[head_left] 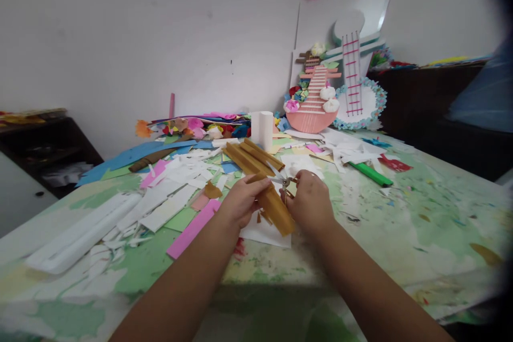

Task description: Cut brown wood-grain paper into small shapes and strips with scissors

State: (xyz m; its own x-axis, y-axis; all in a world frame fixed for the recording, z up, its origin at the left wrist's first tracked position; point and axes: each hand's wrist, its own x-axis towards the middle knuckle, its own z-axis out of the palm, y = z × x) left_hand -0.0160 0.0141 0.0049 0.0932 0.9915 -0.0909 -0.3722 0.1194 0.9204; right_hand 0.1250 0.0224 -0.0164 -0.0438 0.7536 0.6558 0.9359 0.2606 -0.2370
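Pinching brown paper [277, 212] with left hand [241, 200], right hand [311, 202] gripping scissors [286, 183], long axis pointing forward-left

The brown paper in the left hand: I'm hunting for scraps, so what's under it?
A white sheet shows beneath, with small brown scraps by the brown paper. Whatever lies directly under the paper and left hand is covered.

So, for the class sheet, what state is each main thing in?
Scissors: held, blades apart
Brown paper strip: held
Left hand: closed on the brown paper strip
Right hand: closed on the scissors
White paper piece: standing upright
Long green piece: lying down
Pink lute-shaped craft: upright
White paper scraps: scattered loose
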